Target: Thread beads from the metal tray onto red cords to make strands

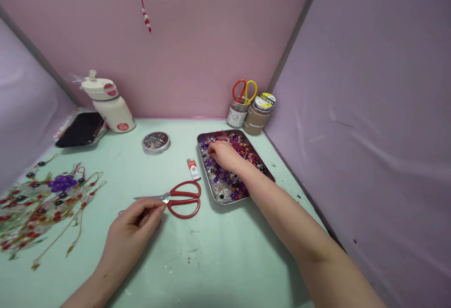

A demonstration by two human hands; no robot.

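Note:
My right hand [224,154] reaches into the metal tray [219,202] of purple, red, black, orange and clear beads. Its fingertips are pressed together among the beads at the tray's left side, and anything between them is too small to make out. Lower left, my left hand [139,219] is closed in a pinch, thumb against forefinger, with a bit of thin reddish cord showing around it. It is beside the red-handled scissors [183,200], whose blades point left. A red and white lighter [193,169] lies between the scissors and the tray.
Strung bead pieces [63,183] spread over the left side. Behind them stand a white bottle [114,111] and a dark phone-like object [80,129]. A round spool [156,142] lies mid-table. Jars [259,119], one holding scissors, stand behind the tray. A beaded red cord [145,17] hangs above.

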